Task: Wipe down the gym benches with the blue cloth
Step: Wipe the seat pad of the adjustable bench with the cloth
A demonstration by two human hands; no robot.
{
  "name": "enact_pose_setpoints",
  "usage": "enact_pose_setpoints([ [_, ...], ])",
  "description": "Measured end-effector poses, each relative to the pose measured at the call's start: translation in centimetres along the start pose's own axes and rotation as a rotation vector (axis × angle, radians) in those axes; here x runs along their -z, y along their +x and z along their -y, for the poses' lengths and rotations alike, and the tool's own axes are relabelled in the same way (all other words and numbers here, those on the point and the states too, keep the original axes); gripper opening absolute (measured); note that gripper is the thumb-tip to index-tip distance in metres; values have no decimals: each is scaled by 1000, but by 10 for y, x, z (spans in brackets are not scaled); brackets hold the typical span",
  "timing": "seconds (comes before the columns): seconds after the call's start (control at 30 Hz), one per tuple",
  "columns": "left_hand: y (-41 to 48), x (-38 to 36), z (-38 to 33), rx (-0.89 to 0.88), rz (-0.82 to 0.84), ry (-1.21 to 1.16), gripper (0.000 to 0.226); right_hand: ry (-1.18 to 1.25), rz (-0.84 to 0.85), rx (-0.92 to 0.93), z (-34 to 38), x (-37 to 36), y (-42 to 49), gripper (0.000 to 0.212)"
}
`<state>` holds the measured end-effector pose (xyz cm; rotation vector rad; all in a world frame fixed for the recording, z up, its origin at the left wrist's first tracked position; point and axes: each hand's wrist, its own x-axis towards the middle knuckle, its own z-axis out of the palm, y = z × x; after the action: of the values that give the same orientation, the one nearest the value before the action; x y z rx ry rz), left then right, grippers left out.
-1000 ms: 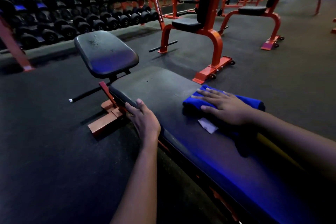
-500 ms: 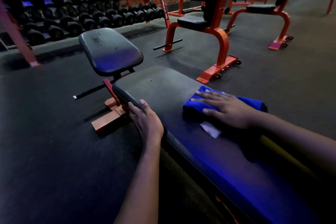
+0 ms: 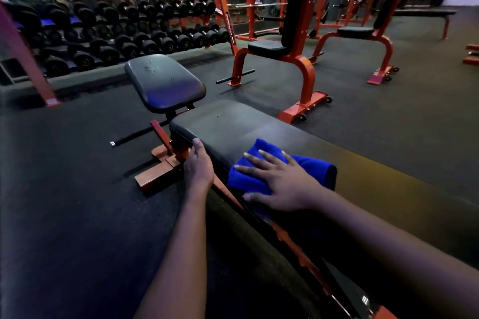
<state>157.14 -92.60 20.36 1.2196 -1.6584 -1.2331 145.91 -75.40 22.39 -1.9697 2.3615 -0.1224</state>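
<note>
Pressing down with straight, spread fingers, the right hand (image 3: 282,184) is lying flat on the folded blue cloth (image 3: 315,171). The cloth is sitting directly under the palm, on the bench (image 3: 233,122). Just to the left of that hand, the left hand (image 3: 198,166) is gripping the bench's edge, thumb on top. The cloth is looking soft, light and thick, so it is probably going to bunch when pushed; a flat palm over its middle is likely holding it best.

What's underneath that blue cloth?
The folded blue cloth lies on the long black padded bench, pressed flat by the right hand. The pad beneath it is covered, so unseen.
</note>
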Motion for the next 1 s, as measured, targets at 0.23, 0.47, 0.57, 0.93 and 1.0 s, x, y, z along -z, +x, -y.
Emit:
enact_pose_setpoints([
  [0.23,-38,24,-14,-231,43,-59,42,157,-305,-124,26,12,-62,62],
  [0.47,-68,32,-60,-532,575,-69,34,1259,-831,-378,35,63,-61,24],
  [0.57,-75,31,-86,-524,698,-50,24,1361,-842,-433,34,86,-66,29],
  [0.93,-42,-29,-64,-385,443,466,20,227,-256,-732,-24,84,-41,49],
  [1.0,-31,-27,-44,-391,308,473,19,132,-94,-452,-18,54,-36,60],
])
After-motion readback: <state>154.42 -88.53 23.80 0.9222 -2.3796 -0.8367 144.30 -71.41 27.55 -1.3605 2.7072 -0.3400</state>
